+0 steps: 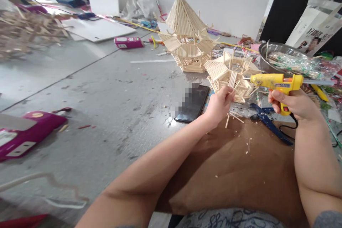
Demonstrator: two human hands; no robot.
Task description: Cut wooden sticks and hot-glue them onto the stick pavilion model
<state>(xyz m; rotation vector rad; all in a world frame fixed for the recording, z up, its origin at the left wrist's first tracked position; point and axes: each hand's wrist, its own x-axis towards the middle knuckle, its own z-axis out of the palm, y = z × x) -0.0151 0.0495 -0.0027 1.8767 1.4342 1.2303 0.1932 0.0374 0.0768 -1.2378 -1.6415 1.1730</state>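
My right hand grips a yellow hot glue gun by its handle, with the nozzle pointing left. A clear glue stick sticks out of its back. My left hand is closed in a pinch on thin wooden sticks at the near side of a small, unroofed stick model. The nozzle tip is close to that model; whether they touch I cannot tell. Behind it stands a taller stick pagoda with a pointed roof. Blue-handled cutters and loose stick pieces lie near my hands.
A black phone lies left of my left hand. Purple power strips are on the grey floor. At right, a metal bowl holds bagged sticks, near a white bag. Brown material spreads before me.
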